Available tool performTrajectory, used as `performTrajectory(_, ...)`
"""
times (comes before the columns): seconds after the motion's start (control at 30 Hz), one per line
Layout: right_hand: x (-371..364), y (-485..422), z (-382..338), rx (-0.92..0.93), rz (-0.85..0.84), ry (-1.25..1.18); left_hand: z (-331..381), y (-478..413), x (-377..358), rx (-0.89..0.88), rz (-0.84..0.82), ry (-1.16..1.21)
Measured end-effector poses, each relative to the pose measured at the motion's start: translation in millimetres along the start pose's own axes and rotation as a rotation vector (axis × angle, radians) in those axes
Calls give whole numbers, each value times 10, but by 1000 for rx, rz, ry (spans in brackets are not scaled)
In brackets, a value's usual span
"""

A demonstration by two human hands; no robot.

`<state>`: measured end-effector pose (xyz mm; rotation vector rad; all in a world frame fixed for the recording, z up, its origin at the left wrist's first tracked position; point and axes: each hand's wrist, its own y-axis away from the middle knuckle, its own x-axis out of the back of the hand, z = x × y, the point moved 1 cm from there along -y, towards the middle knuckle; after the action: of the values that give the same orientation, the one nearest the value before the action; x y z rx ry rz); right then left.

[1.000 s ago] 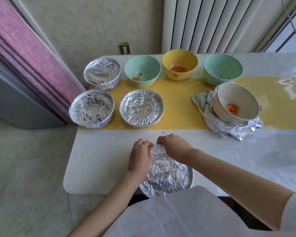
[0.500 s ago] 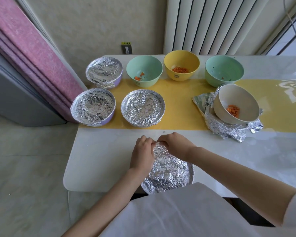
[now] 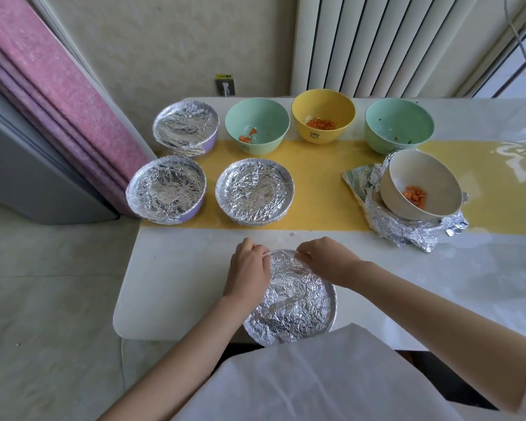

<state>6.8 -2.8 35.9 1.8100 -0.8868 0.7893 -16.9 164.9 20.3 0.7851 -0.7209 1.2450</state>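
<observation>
Foil-covered bowl (image 3: 298,305) sat at near edge of white table (image 3: 170,284), right in front of person. Foil was crinkly, shiny silver, pulled flat over top and tucked round rim, so bowl itself was hidden. Left hand (image 3: 248,271) curled on far-left rim, fingers pinching foil edge. Right hand (image 3: 328,259) did same on far rim. Hands were close, small gap between them.
</observation>
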Motion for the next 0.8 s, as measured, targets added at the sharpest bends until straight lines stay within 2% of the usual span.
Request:
performTrajectory(0.1, 56, -15, -59, 29, -50, 24, 13, -10, -15, 0, 13, 60)
performTrajectory(0.37, 103, 6, -35, 94, 11, -74, 98, -22, 20, -57, 43, 92)
performTrajectory(0.53, 188, 34, -19, 108, 21, 51, 199, -18, 10, -107, 82, 98)
performTrajectory(0.73, 143, 80, 33, 198, 148, -126, 241, 4, 24, -146, 130, 108)
performTrajectory(0.8, 106, 87, 95, 240, 174, -110, 272, 17, 26, -161, 120, 106)
